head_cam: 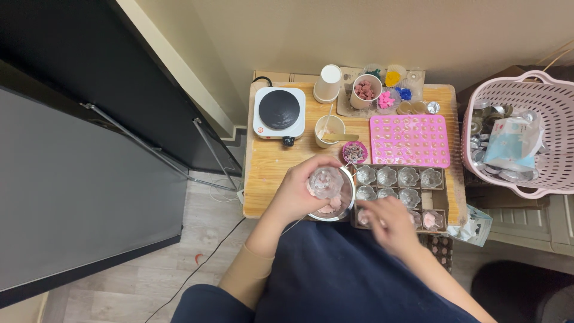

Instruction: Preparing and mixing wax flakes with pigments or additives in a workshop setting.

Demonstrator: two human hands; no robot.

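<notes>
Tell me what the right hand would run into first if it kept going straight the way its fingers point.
The right hand points left across the divided box of small glass cups. Going straight on, it would likely meet the metal bowl under the left hand; depth is unclear.

the small clear glass cup (326,182), scalloped like a flower and showing pale pink inside, is held tilted over a round metal bowl (342,206) of pink pieces at the tabletop's near edge. just right of it stands a divided cardboard tray (443,188) holding more such glass cups in rows, some filled pink.
</notes>
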